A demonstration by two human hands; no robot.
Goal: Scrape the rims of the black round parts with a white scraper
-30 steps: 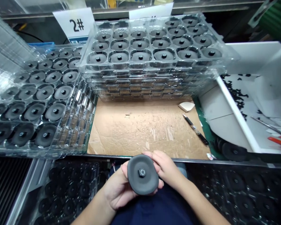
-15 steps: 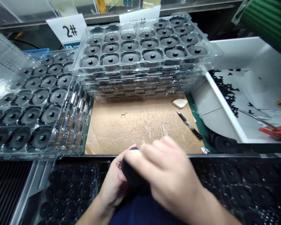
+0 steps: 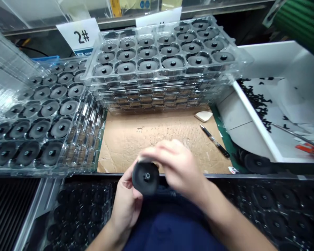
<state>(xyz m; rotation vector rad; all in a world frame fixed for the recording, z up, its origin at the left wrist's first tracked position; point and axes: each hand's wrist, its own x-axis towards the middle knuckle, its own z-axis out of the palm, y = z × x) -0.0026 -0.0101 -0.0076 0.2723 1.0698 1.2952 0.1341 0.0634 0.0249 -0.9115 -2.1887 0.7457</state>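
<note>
My left hand (image 3: 127,197) grips a round black disc (image 3: 140,183) by its left edge, above my lap. The disc's face, with a small raised hub at its centre, is tilted up towards me. At its upper edge is my right hand (image 3: 176,164), blurred, with its fingers curled together. A pale sliver (image 3: 143,159) shows under those fingertips, too small and smeared to name. Beyond both hands lies a sheet of brown cardboard (image 3: 151,136) on the bench.
Stacked clear trays (image 3: 159,75) of similar discs stand at the back, with more trays (image 3: 75,139) on the left. On the cardboard lie a pen (image 3: 214,141) and an off-white wedge (image 3: 203,116). A white bin (image 3: 261,129) at right holds small black pieces and an orange-handled tool (image 3: 310,149).
The disc has turned so its hubbed face now shows. My right hand has shifted up from over it to its upper edge. My left hand keeps its hold.
</note>
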